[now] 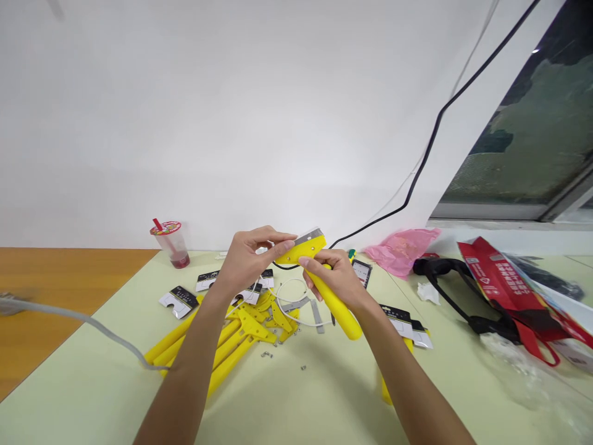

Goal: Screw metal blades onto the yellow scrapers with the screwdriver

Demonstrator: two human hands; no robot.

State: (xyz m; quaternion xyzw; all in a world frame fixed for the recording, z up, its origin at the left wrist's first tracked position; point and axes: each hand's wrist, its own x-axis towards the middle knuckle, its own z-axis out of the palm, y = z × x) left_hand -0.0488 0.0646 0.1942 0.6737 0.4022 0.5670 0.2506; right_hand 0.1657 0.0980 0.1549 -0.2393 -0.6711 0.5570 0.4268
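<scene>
A yellow scraper (pixel 341 309) with a wide head is held up above the table between my hands. Along the top edge of its head sits a flat grey metal blade (pixel 309 237). My right hand (pixel 340 275) is closed round the neck, its thumb on the head and the handle slanting down to the right. With thumb and fingers, my left hand (pixel 254 253) pinches the left end of the head. Below, several yellow scraper handles (pixel 231 358) lie in a pile, with loose yellow head plates (pixel 280 318), small metal nuts (pixel 267 354) and grey blades (pixel 317 316) beside them.
Black-and-white cards (pixel 179 301) lie behind the pile. A plastic cup (pixel 176 244) stands at the back left, a phone (pixel 362 272) at the back. On the right are a pink bag (pixel 403 250), black headset-like straps (pixel 449 266) and a red bag (pixel 504 284). A grey cable (pixel 92 320) crosses the left.
</scene>
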